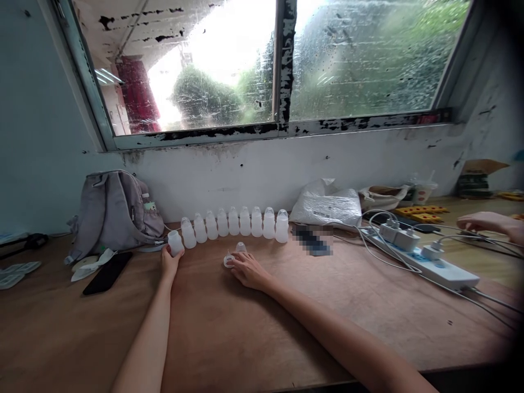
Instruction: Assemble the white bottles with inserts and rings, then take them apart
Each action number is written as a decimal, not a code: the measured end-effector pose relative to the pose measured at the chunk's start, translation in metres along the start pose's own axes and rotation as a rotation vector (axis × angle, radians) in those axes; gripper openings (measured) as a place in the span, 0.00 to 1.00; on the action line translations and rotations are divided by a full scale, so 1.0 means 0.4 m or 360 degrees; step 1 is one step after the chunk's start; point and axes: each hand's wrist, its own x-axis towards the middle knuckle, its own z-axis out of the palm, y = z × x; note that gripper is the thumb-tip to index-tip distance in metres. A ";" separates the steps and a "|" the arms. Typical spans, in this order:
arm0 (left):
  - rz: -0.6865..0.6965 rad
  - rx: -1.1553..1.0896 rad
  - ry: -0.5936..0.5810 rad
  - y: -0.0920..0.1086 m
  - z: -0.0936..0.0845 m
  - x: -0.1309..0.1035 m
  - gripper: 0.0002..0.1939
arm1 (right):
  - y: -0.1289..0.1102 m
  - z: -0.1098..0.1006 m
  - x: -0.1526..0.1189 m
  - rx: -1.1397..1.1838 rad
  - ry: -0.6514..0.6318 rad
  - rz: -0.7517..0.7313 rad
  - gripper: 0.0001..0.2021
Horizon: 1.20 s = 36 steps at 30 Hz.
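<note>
At the left end of a curved row, my left hand (169, 263) is closed around a frosted white baby bottle (175, 243) that stands upright with no dome cap on it. Several similar baby bottles (233, 222) with clear dome caps stand upright to its right. Near the middle of the table, the fingers of my right hand (250, 272) are closed on the edge of a small clear cap (228, 261). Just behind those fingers sits another clear dome cap (240, 248), partly hidden by the hand.
A grey backpack (117, 213) and a black phone (107, 273) lie to the left. On the right are a silver bag (326, 204), a white power strip (426, 259) with plugs and cables, and another person's hand (487, 222). A window (282, 71) is above the wooden table (229, 333).
</note>
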 end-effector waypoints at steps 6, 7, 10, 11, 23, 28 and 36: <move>0.0019 0.0111 -0.0040 0.001 0.000 -0.001 0.31 | 0.009 0.012 -0.001 0.0133 0.0025 -0.0014 0.17; 0.0025 0.0120 -0.0035 0.003 0.000 -0.002 0.32 | 0.010 0.013 -0.001 0.0149 0.0031 -0.0008 0.17; 0.0053 0.0134 0.0012 0.013 0.000 -0.006 0.41 | 0.010 0.012 -0.002 0.0220 0.0096 0.0020 0.15; 0.0090 0.0137 0.0046 0.018 0.000 -0.009 0.44 | 0.010 0.011 -0.002 0.0256 0.0125 0.0030 0.14; 0.0926 -0.0022 0.0409 0.173 -0.019 -0.117 0.16 | 0.023 0.015 0.002 0.0411 0.0299 0.0231 0.14; 0.1309 0.0016 -0.0239 0.244 0.015 -0.196 0.12 | 0.036 0.032 0.002 0.0435 0.0299 0.0257 0.10; 0.1533 0.0021 -0.0888 0.299 0.043 -0.254 0.13 | 0.047 0.042 0.004 0.0443 0.0273 0.0323 0.05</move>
